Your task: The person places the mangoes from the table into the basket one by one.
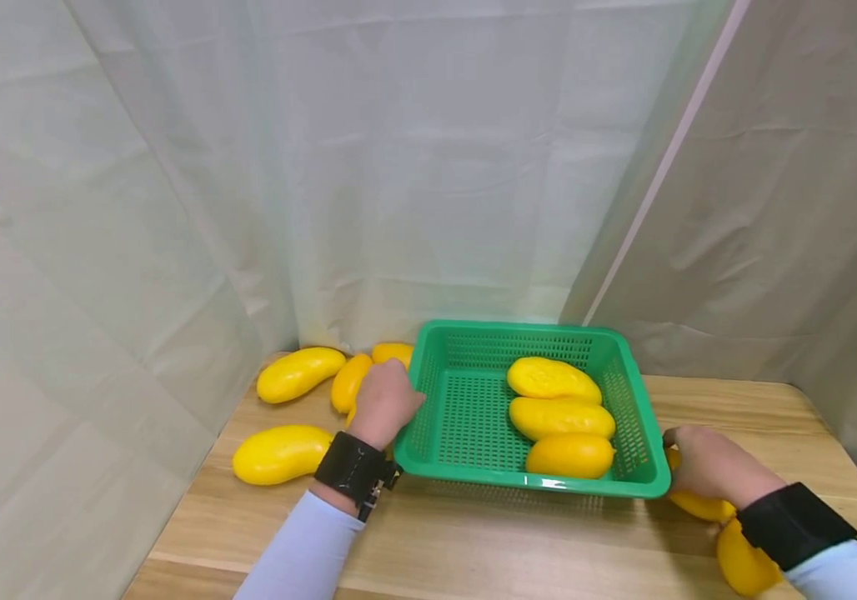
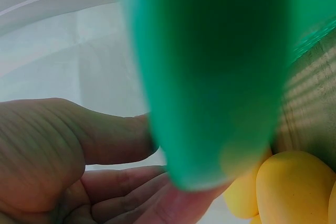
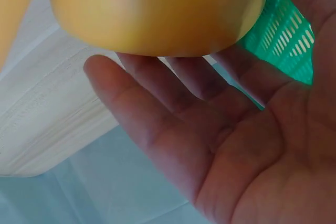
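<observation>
A green perforated basket [image 1: 466,477] holds three elongated yellow fruits [image 1: 562,417] on its right side. My left hand [image 1: 386,404] grips the basket's left rim; in the left wrist view, thumb and fingers close on the blurred green rim [image 2: 210,129]. Beside the basket's right wall, my right hand [image 1: 714,467] holds a yellow fruit [image 1: 702,504]. In the right wrist view, the fingers lie behind that fruit [image 3: 157,14] and their tips are mostly hidden; the little finger is nearly straight.
Several yellow fruits [image 1: 301,375] lie left of the basket, some partly hidden by the left hand. Another yellow fruit [image 1: 747,558] is under the right wrist. A wooden table [image 1: 548,550] carries everything, with pale curtains [image 1: 428,167] behind and at the sides.
</observation>
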Motion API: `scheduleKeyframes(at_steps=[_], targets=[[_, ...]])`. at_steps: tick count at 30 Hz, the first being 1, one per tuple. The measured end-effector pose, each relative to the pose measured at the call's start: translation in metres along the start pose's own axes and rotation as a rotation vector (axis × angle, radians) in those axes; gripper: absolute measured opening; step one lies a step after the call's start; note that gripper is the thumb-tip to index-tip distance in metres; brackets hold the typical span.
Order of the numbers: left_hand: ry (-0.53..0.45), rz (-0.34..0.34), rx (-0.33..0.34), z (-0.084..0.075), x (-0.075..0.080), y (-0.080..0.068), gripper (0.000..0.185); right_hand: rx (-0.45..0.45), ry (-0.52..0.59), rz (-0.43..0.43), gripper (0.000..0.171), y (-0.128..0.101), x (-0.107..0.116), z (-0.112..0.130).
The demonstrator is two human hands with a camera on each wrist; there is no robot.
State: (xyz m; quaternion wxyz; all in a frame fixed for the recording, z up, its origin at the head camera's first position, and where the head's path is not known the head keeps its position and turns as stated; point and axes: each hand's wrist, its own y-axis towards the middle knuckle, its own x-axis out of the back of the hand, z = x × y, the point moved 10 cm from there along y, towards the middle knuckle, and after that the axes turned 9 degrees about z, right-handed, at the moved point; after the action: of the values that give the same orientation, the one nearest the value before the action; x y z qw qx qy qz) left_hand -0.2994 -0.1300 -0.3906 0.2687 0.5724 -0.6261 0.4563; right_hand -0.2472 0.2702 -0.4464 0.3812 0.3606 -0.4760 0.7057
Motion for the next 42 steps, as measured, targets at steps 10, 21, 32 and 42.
scheduleKeyframes(at_steps=[10, 21, 32, 42], targets=[[0.008, -0.008, -0.003, -0.002, 0.001, 0.002, 0.027, 0.005, -0.031, -0.016, 0.06, 0.004, 0.007, -0.008], [-0.001, -0.003, -0.004, 0.0, 0.0, 0.002, 0.028, 0.005, -0.016, -0.061, 0.066, 0.0, 0.014, -0.019], [-0.002, 0.002, -0.002, 0.0, 0.0, 0.002, 0.028, -0.022, 0.001, -0.129, 0.059, -0.006, 0.038, -0.027], [0.003, -0.014, -0.012, 0.0, 0.001, 0.001, 0.028, -0.036, -0.004, -0.268, 0.058, -0.011, 0.071, -0.026]])
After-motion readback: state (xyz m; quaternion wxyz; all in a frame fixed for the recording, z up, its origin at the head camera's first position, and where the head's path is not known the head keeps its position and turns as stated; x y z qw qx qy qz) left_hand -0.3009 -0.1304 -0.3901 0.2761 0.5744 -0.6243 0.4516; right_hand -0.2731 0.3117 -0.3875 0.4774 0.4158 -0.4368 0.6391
